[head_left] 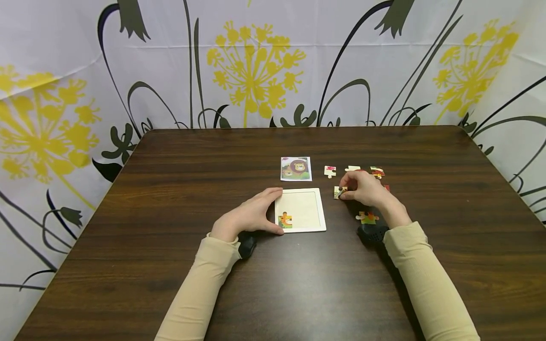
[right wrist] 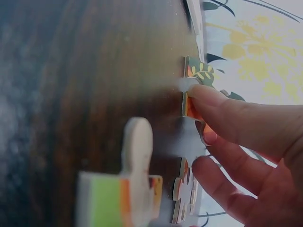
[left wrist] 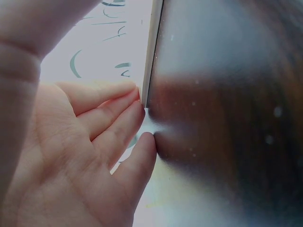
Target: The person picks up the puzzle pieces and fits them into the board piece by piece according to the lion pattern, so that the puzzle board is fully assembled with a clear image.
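The left hand's grip (head_left: pixel 249 215) is spread wide, straight fingers and thumb against the left edge of a square cream tray with a white rim (head_left: pixel 304 204), which lies on the dark brown wooden surface (head_left: pixel 179 189) and holds an orange-and-green jigsaw piece (head_left: pixel 285 223) in its near left corner. Just beyond the tray lies a square printed lion card (head_left: pixel 296 176). Right of the tray, the right hand's grip (head_left: pixel 368 190) narrowly pinches a small green-and-orange printed jigsaw piece (right wrist: pixel 191 109), with other loose multicoloured jigsaw pieces (head_left: pixel 368 218) around it.
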### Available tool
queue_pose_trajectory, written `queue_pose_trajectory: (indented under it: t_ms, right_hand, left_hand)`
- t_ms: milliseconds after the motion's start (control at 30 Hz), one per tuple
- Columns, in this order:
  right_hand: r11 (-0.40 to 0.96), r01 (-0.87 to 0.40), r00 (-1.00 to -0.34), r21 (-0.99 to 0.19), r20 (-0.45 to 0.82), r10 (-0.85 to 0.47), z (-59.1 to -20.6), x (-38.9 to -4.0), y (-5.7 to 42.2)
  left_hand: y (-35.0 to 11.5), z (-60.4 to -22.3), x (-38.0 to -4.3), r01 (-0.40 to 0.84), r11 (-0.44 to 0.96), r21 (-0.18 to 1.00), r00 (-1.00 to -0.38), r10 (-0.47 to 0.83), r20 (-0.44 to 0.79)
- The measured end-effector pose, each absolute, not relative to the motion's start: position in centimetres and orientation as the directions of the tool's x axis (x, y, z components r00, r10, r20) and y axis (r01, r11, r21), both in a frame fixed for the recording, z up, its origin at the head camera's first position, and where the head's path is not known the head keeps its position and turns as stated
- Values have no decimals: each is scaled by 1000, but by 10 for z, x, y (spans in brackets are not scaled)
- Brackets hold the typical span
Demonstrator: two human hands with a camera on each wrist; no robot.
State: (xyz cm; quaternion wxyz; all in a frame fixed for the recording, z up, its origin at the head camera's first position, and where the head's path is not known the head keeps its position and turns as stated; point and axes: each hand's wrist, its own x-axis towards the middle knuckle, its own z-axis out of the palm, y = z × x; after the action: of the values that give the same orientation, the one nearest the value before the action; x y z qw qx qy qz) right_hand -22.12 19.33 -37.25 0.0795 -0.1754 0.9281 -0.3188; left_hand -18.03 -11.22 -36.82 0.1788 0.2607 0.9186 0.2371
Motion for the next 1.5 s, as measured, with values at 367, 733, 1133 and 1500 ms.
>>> queue_pose_trajectory:
  t_ms: [367, 733, 1133, 1500]
  right_hand:
    - [693, -272, -919, -668, -34, -393, -372, -221, 192]
    - [668, -259, -915, -697, -44, -401, -371, -222, 191]
    - [624, -171, -935, -763, -74, -346, -370, -222, 192]
    - [569, -123, -945, -813, -80, -318, -369, -222, 194]
  left_hand:
    - [-113, -369, -181, 396, 749, 532, -800, 566, -202]
    - [-112, -368, -181, 404, 747, 528, -796, 572, -199]
    - [-112, -370, -181, 403, 747, 529, -795, 572, -202]
    - [-113, -371, -182, 409, 745, 526, -796, 574, -194]
